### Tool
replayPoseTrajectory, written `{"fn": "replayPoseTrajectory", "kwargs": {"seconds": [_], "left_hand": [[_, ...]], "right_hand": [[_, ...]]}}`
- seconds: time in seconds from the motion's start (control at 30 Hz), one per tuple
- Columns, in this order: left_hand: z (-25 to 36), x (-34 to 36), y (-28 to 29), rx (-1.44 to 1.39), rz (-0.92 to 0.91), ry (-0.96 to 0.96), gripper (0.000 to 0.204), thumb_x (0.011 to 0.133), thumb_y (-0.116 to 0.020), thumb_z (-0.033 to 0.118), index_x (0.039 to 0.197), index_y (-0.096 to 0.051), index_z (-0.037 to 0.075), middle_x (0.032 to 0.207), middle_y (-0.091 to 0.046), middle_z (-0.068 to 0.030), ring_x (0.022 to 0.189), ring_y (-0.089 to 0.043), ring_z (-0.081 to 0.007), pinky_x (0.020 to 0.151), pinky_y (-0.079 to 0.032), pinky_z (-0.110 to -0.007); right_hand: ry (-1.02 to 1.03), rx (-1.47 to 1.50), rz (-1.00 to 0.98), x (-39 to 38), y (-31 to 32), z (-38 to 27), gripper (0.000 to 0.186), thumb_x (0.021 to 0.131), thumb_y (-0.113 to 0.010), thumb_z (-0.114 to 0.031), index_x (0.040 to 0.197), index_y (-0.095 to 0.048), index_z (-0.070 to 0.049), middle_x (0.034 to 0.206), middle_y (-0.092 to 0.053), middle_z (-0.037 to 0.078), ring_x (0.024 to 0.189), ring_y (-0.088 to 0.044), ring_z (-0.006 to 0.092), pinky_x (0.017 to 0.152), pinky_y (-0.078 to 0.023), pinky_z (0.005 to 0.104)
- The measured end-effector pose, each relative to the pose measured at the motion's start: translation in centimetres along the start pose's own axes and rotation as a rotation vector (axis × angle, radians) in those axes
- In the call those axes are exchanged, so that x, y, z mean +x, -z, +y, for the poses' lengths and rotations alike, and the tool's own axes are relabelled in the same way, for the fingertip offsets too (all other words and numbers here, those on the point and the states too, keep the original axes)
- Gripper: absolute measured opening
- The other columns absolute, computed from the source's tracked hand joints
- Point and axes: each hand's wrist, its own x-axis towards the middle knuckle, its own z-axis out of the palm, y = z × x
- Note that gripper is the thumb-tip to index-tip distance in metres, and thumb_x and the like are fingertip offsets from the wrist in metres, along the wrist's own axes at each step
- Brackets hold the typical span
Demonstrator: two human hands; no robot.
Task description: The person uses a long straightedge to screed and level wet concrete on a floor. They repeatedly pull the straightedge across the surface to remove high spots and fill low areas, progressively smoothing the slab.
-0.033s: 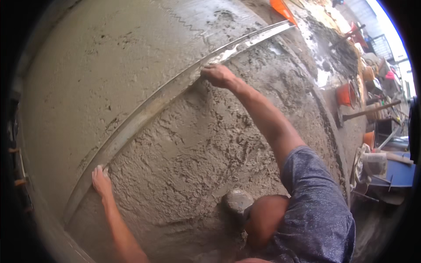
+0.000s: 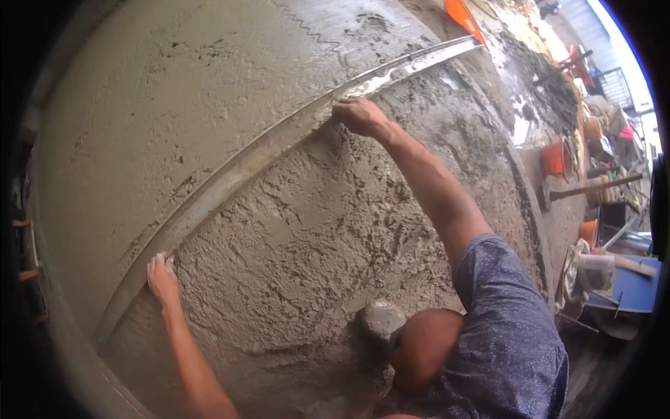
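A long metal screed bar [image 2: 234, 174] lies diagonally across wet grey concrete, looking curved in the fisheye view. My right hand [image 2: 361, 116] is closed on its near edge, past the middle toward the far right end. Closer to the left end, my left hand [image 2: 163, 281] grips the same edge, fingertips over the top. Beyond the bar the concrete [image 2: 125, 133] is mostly smooth, with a few pits and a wavy mark. On my side the concrete [image 2: 279, 244] is rough and lumpy. My bent knee [image 2: 427, 349] and a mud-coated foot [image 2: 382, 319] show at the bottom.
An orange sheet-like piece [image 2: 464, 19] stands by the bar's far end. To the right, past the slab's edge, are an orange bucket [image 2: 557, 159], a long-handled tool [image 2: 597, 187], a clear container [image 2: 595, 272] and a blue tub [image 2: 636, 283]. More clutter lies behind them.
The view has shifted and turned slightly, so the scene sits a little differently in it. Both hands keep their grip on the screed bar; no clear movement of it over the concrete shows.
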Motion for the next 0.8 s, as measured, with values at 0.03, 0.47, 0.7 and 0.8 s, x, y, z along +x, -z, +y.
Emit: {"fn": "replayPoseTrajectory", "kwargs": {"seconds": [0.03, 0.47, 0.7, 0.8], "left_hand": [[-1.0, -0.4, -0.3, 0.005, -0.018, 0.061, 0.022, 0.096, -0.06, 0.017, 0.111, -0.063, 0.002, 0.106, -0.065, -0.0164, 0.102, -0.059, -0.0378, 0.087, -0.048, -0.048], [-3.8, -6.7, 0.4, 0.012, -0.016, 0.111, 0.018, 0.089, -0.066, 0.011, 0.107, -0.064, 0.006, 0.104, -0.066, -0.0136, 0.101, -0.061, -0.0361, 0.087, -0.051, -0.046], [-3.3, -9.0, 0.0, -0.036, 0.006, 0.173, 0.019, 0.088, -0.067, 0.009, 0.105, -0.065, 0.003, 0.101, -0.066, -0.0152, 0.098, -0.061, -0.0378, 0.086, -0.051, -0.047], [-3.3, -7.8, -0.1, -0.045, -0.015, 0.133, 0.02, 0.087, -0.068, 0.009, 0.106, -0.066, 0.003, 0.103, -0.067, -0.0145, 0.098, -0.061, -0.0375, 0.086, -0.051, -0.047]], "right_hand": [[-0.031, 0.024, -0.083, 0.5, 0.4, -0.3, 0.052, 0.087, -0.057, -0.052, 0.126, -0.059, -0.018, 0.128, -0.063, 0.01, 0.135, -0.043, 0.0272, 0.114, -0.029, 0.0466], [0.025, 0.026, 0.231, -4.4, -2.1, -5.0, 0.009, 0.093, -0.06, -0.012, 0.096, -0.068, -0.013, 0.097, -0.069, 0.007, 0.096, -0.06, 0.0291, 0.088, -0.046, 0.0433], [0.041, 0.038, 0.205, -5.3, -3.0, -6.6, 0.012, 0.097, -0.059, -0.018, 0.099, -0.07, -0.015, 0.1, -0.069, 0.005, 0.099, -0.062, 0.0259, 0.092, -0.046, 0.04], [-0.033, -0.021, 0.264, -5.8, -3.2, -5.3, 0.013, 0.095, -0.058, -0.013, 0.102, -0.068, -0.014, 0.102, -0.068, 0.005, 0.102, -0.061, 0.0268, 0.095, -0.045, 0.0411]]}}
